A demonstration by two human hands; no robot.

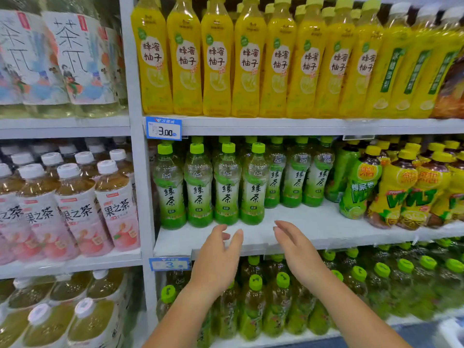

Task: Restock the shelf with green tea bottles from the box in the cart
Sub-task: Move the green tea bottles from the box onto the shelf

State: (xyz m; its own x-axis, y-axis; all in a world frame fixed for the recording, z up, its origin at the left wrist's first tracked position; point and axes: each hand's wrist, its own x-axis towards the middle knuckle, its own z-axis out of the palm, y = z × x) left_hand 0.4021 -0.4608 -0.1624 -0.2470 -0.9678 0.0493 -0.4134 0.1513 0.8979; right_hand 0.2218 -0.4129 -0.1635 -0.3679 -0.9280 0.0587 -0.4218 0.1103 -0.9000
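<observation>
Several green tea bottles [227, 187] with lime caps and green-white labels stand on the middle white shelf [301, 222]; the left ones stand at the front, those to the right sit further back. My left hand [216, 257] and my right hand [296, 249] hover just in front of the shelf edge, below the front bottles, palms facing each other, fingers straight and holding nothing. The box and the cart are out of view.
Yellow honey-pomelo bottles [216, 61] fill the shelf above. Yellow and green lemon tea bottles [401, 187] stand at the right of the middle shelf. Peach tea bottles [75, 204] fill the left bay. More green-capped bottles [256, 305] stand on the shelf below.
</observation>
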